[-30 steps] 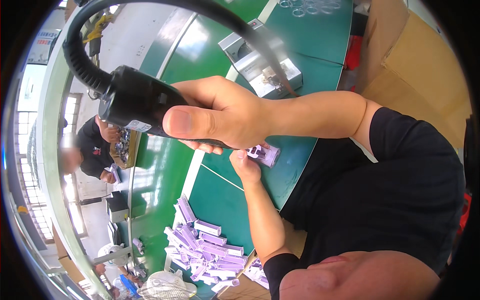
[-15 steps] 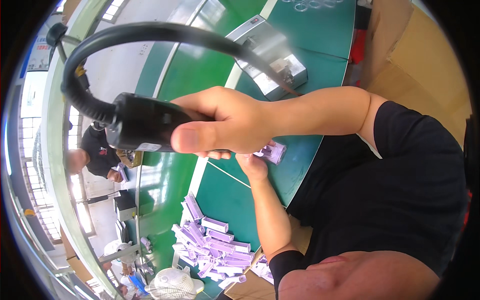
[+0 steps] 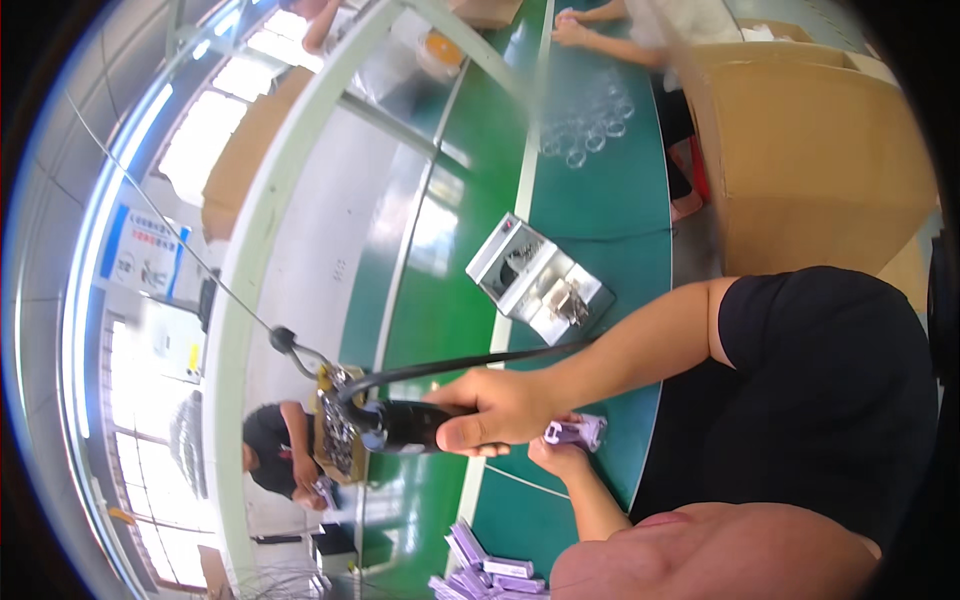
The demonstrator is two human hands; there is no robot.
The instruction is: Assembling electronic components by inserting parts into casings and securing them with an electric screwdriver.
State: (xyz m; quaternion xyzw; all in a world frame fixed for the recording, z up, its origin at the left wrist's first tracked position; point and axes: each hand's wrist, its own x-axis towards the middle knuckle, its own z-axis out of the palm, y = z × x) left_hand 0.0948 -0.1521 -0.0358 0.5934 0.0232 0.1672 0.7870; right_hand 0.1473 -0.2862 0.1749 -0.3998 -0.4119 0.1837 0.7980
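Note:
My right hand (image 3: 505,408) is wrapped around the black handle of a corded electric screwdriver (image 3: 405,427). A thick black cord runs from the handle's far end and bends back past my forearm. The tip is hidden behind my hand. My left hand (image 3: 560,458) sits just below, its fingers closed on a pale purple plastic piece (image 3: 577,432) over the green bench. The right hand partly covers this area, so I cannot tell whether the screwdriver touches the piece. Several similar purple pieces (image 3: 490,575) lie piled at the lower edge.
A silver screw feeder (image 3: 540,280) stands on the green bench (image 3: 610,200). Several clear rings (image 3: 590,135) lie above it, near another person's hands (image 3: 572,30). A cardboard box (image 3: 820,150) is at upper right. Across the bench, a person (image 3: 285,450) handles a purple piece beside a box of small parts (image 3: 340,425).
The view has swung, so the feeder and purple pile appear lower. My right hand and the screwdriver look farther from the camera. Both hands keep their holds.

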